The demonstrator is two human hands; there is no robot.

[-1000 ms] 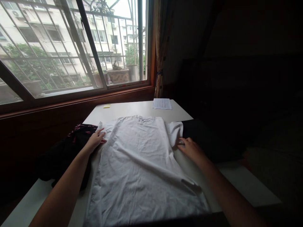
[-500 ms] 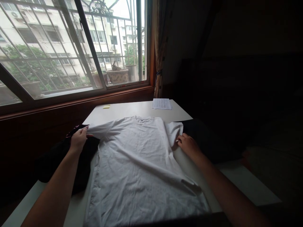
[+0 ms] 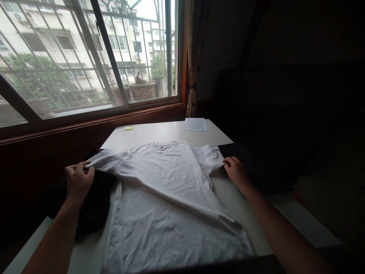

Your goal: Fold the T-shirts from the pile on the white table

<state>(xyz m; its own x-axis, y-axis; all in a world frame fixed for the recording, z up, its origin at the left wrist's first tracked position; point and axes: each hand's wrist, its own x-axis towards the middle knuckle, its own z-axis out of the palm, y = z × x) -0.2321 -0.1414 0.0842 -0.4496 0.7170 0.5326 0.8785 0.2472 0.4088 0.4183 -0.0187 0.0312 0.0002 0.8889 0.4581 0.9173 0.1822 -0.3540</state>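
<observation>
A white T-shirt [image 3: 162, 182] lies spread on the white table, its collar toward the far side and creases running diagonally across its front. My left hand [image 3: 80, 178] pinches the edge of the left sleeve, over a dark cloth. On the other side, my right hand [image 3: 235, 171] grips the lower corner of the right sleeve between thumb and fingers. Both sleeves are drawn outward. The bottom hem runs out of sight at the near edge of the picture.
The white table [image 3: 148, 131] stands below a barred window. Black cloth [image 3: 97, 205] lies at its left, and another dark item [image 3: 256, 171] at its right. Printed sheets [image 3: 196, 124] and yellow sticky notes [image 3: 129, 128] rest on the far end.
My left hand has moved left and toward me, pulling its sleeve out. My right hand has shifted right, straightening the folded right sleeve. The collar has slid slightly left.
</observation>
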